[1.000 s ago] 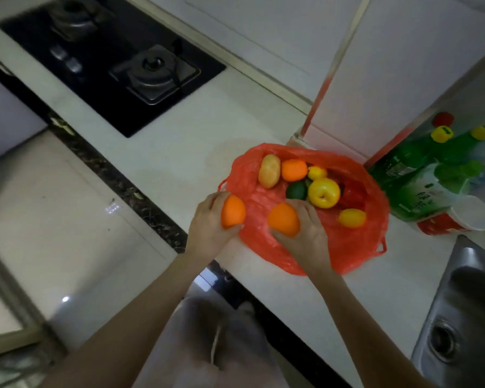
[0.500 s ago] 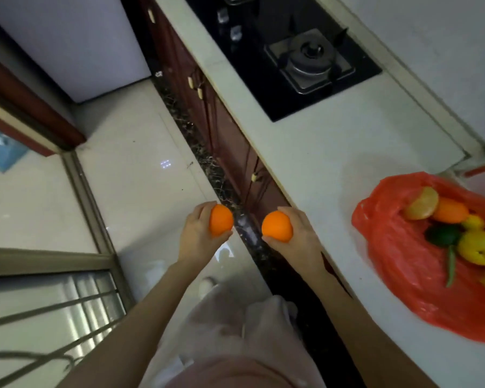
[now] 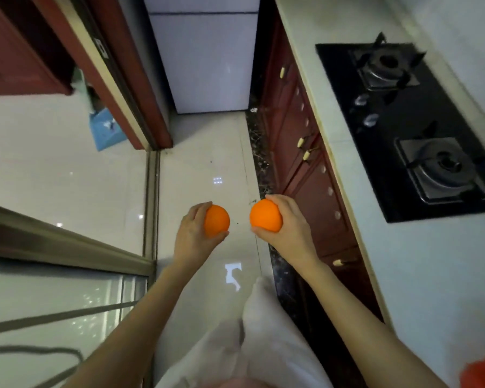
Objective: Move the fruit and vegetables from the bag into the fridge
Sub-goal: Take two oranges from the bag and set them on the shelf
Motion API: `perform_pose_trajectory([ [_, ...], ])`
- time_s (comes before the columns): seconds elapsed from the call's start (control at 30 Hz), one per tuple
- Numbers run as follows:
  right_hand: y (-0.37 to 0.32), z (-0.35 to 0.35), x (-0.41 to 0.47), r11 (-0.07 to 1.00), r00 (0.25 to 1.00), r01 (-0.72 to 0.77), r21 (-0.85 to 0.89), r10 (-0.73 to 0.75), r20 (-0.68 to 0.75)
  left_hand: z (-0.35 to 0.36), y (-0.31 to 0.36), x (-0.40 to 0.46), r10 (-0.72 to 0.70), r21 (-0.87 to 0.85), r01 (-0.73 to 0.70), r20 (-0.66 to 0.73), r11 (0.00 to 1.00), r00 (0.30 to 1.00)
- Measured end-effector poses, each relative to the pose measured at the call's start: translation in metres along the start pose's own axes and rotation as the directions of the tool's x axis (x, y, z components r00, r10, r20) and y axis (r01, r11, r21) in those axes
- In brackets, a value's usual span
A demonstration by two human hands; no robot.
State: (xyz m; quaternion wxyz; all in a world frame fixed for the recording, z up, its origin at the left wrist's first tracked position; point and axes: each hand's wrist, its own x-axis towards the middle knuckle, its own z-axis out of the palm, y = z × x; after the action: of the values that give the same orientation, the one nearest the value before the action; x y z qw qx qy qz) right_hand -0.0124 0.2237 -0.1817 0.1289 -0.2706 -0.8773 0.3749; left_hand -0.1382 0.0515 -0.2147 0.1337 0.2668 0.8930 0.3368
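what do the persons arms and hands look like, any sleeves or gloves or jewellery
Both arms are bare right up to the frame's bottom edge: no sleeves show. The left hand and right hand wear no gloves, and no rings, watch or bracelets are visible. Below the arms there is pale, whitish clothing.

We looked steeply down from head height, facing the pale tall fridge (image 3: 205, 60), glossy cream floor (image 3: 202, 169) near below.
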Motion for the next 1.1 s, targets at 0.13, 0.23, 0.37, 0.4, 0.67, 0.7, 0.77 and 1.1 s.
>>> perform_pose_trajectory([
  [0.13, -0.006, 0.004, 0.069, 0.997, 0.998, 0.065, -0.034, -0.064, 0.016, -0.016, -0.003, 0.058, -0.059, -0.026, 0.057, -0.066, 0.998, 0.996],
  [0.23, -0.006, 0.009, 0.128, 0.995, 0.995, 0.095, -0.016, -0.094, 0.033, -0.026, 0.001, 0.11, -0.051, -0.022, 0.049, -0.104, 0.999, 0.993],
  [0.37, -0.016, 0.006, 0.219, 0.988, 0.988, 0.154, 0.025, -0.154, 0.019, -0.044, 0.016, 0.191, -0.073, -0.004, 0.073, -0.14, 0.997, 0.987],
  [0.4, -0.02, 0.003, 0.244, 0.985, 0.986, 0.168, 0.025, -0.169, 0.014, -0.05, 0.02, 0.212, -0.065, -0.002, 0.065, -0.151, 0.998, 0.986],
  [0.67, -0.073, -0.007, 0.427, 0.948, 0.949, 0.316, -0.019, -0.317, -0.011, -0.113, 0.044, 0.377, -0.02, -0.011, 0.017, -0.332, 1.0, 0.943],
  [0.7, -0.08, -0.006, 0.449, 0.945, 0.945, 0.327, -0.025, -0.327, -0.019, -0.122, 0.044, 0.397, -0.008, -0.018, 0.002, -0.342, 1.0, 0.94],
  [0.77, -0.095, -0.002, 0.492, 0.937, 0.937, 0.349, -0.039, -0.349, -0.017, -0.138, 0.042, 0.437, 0.016, -0.012, -0.022, -0.353, 1.0, 0.936],
  [1.1, -0.199, 0.004, 0.694, 0.883, 0.873, 0.45, -0.132, -0.466, -0.144, -0.253, 0.045, 0.643, 0.208, 0.082, -0.191, -0.42, 0.978, 0.883],
])
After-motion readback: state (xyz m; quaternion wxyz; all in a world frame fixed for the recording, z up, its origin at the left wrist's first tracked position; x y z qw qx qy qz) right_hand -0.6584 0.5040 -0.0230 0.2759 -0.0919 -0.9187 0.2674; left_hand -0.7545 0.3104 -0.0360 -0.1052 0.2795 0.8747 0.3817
